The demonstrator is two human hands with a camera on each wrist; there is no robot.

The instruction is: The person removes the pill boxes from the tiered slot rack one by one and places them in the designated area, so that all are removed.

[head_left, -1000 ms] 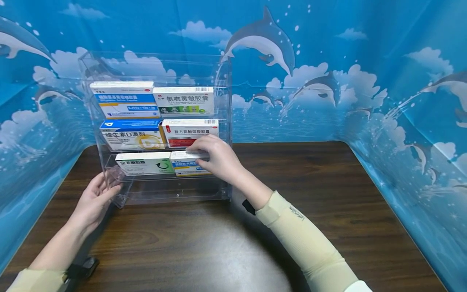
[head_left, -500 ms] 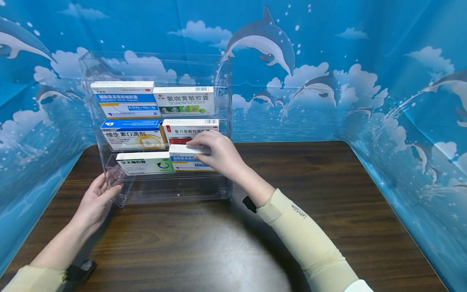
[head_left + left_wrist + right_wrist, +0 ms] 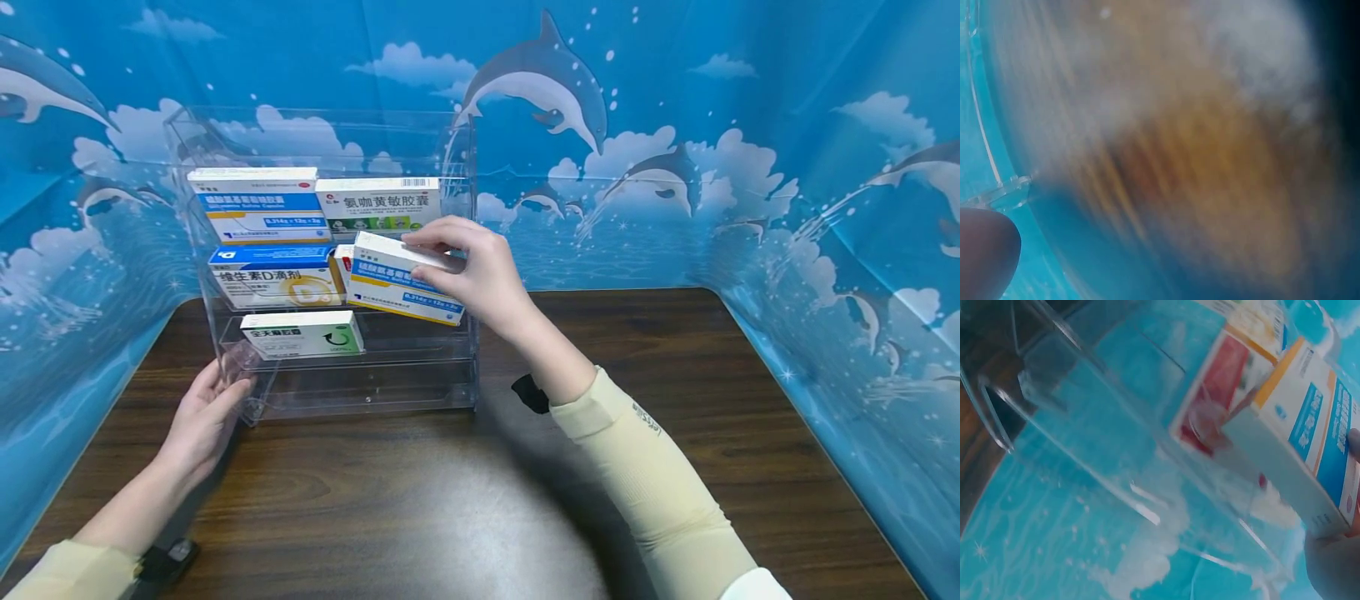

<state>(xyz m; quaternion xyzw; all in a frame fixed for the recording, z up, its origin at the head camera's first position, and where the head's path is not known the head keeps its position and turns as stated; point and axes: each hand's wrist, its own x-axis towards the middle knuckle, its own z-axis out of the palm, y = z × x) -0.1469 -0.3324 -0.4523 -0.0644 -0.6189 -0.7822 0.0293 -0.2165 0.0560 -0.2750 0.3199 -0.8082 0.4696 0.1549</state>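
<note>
My right hand [image 3: 480,271] pinches a blue and white medicine box [image 3: 405,279] by its right end, fingers on top and thumb on the front. The box is tilted, its right end lower, and hides most of a red and white box [image 3: 344,265] on the middle shelf. In the right wrist view the held medicine box [image 3: 1310,434] is close to the clear rack. My left hand [image 3: 210,412] grips the lower left side of the clear acrylic rack [image 3: 360,403]. The left wrist view is mostly blurred; a fingertip [image 3: 988,253] shows at its lower left.
On the rack's shelves stand a blue-banded box [image 3: 261,207], a green and white box [image 3: 377,206], a vitamin D box [image 3: 273,279] and a white box with a green end [image 3: 302,335]. The rack rests on a dark wooden table [image 3: 480,500]. A dolphin-printed curtain [image 3: 637,125] surrounds it.
My right hand has lifted the blue and white medicine box from the right of the bottom shelf up in front of the middle shelf, tilting it. The left hand stays on the rack.
</note>
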